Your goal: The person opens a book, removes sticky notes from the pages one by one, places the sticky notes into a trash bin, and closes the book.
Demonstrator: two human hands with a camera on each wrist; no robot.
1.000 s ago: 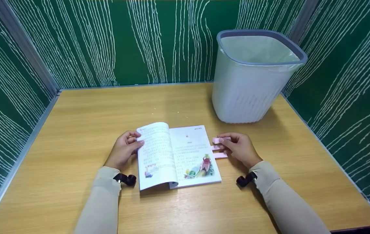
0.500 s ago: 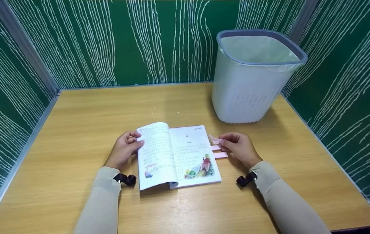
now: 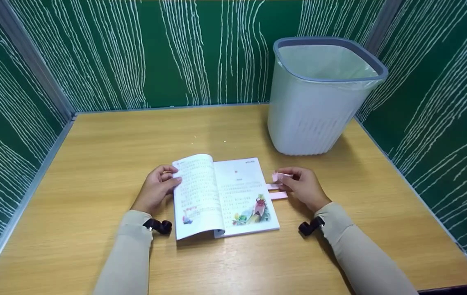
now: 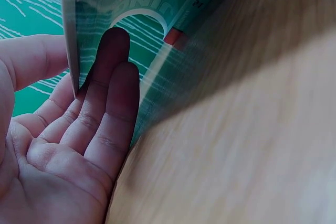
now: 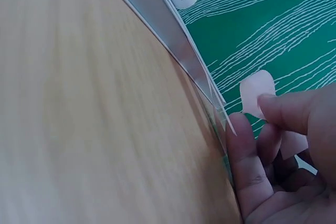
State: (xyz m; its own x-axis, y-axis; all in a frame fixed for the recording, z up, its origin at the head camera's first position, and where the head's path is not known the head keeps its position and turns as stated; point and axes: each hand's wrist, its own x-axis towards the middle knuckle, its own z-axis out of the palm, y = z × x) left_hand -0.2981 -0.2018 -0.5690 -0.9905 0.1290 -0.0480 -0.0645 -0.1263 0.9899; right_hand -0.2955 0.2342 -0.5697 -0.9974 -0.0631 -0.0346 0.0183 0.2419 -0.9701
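An open book (image 3: 239,172) with printed text and a coloured picture lies on the wooden table. My left hand (image 3: 156,189) grips its raised left-hand pages, thumb on top and fingers beneath; the left wrist view shows the glossy cover (image 4: 152,3) over those fingers. Beside the book's right edge, my right hand (image 3: 304,188) pinches a curled pink sticky tab (image 3: 277,177) between thumb and fingers. This tab (image 5: 255,90) stands up from the fingertips in the right wrist view. Two more pink tabs stick out from the right-hand page, the lower tab (image 3: 279,196) in fuller view.
A light-coloured bin (image 3: 309,110) with a grey rim and a liner stands at the back right of the table. Small white specks (image 3: 224,141) lie on the table (image 3: 135,135) behind the book. Green, white-streaked panels (image 3: 155,53) enclose the back and sides.
The pinched pink tab bent toward the page edge half a second ago; now its end is curled and apart from the page. My left hand and the book have stayed put.
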